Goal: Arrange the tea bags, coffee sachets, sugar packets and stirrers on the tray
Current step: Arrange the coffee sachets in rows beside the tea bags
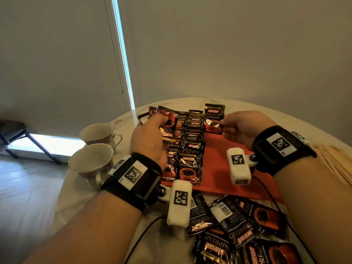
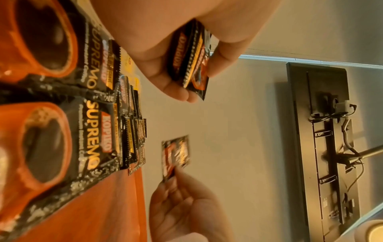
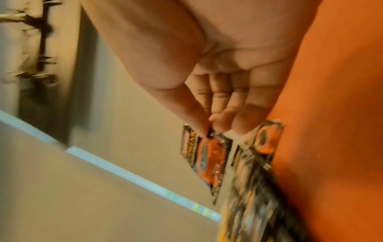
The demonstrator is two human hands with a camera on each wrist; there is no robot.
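On the red tray [image 1: 228, 174] lie black-and-red coffee sachets [image 1: 190, 145] in overlapping rows. My left hand [image 1: 161, 122] hovers over the far left of the rows and grips a small stack of sachets [image 1: 167, 116]; in the left wrist view that stack [image 2: 190, 57] sits between thumb and fingers. My right hand [image 1: 222, 123] pinches the corner of a single sachet [image 1: 212, 125] just above the far end of the rows. The right wrist view shows that sachet [image 3: 209, 160] hanging from my fingertips [image 3: 199, 124] beside the laid rows [image 3: 259, 163].
Several loose sachets [image 1: 238, 235] lie in a heap on the white table near me. Two teacups [image 1: 95, 145] stand at the table's left edge. A bundle of wooden stirrers [image 1: 335, 161] lies to the right of the tray. One sachet [image 1: 214, 110] lies beyond the rows.
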